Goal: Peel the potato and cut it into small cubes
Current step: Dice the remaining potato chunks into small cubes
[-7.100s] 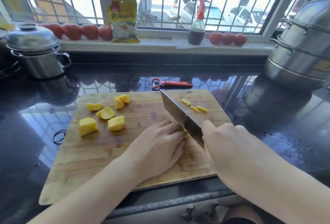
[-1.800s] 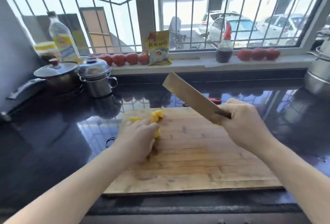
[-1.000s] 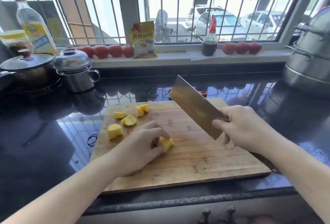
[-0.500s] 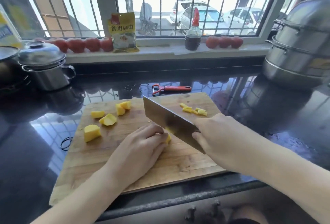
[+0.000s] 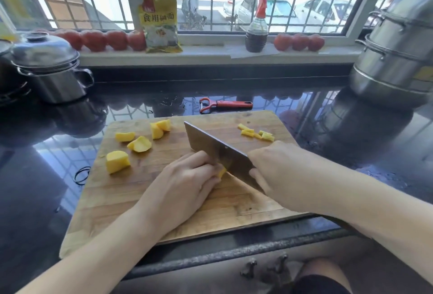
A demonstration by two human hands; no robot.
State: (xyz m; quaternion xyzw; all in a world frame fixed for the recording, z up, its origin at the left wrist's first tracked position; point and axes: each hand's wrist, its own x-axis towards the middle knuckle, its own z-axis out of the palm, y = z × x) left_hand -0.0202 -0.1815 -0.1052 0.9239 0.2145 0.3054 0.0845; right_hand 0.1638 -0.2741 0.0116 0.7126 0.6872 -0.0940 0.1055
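The left hand [image 5: 185, 183] lies curled over a potato piece [image 5: 221, 172] near the middle of the cutting board [image 5: 131, 197], pinning it down; only a sliver of yellow shows past the fingertips. The right hand [image 5: 274, 172] is wrapped round the handle end of the cleaver [image 5: 210, 147], whose blade rests flat-sided against the left knuckles, edge down on the piece.

The main risk, as I judge it, is to the left fingertips: they sit touching the blade, and the piece under them is small and wet-looking, so it could slip or roll as the edge bites, letting the blade wander toward a finger. A tip poking out beyond the knuckles would be caught first.

The cleaver's long axis runs diagonally, its tip pointing away and to the left, its handle toward the near right. How the held piece lies cannot be told, as the hand hides most of it.

Larger potato chunks [image 5: 138, 145] wait at the far left of the board, small cut bits [image 5: 255, 132] at the far right, and a red peeler [image 5: 225, 105] rests on the dark tabletop [image 5: 35, 176] just beyond.
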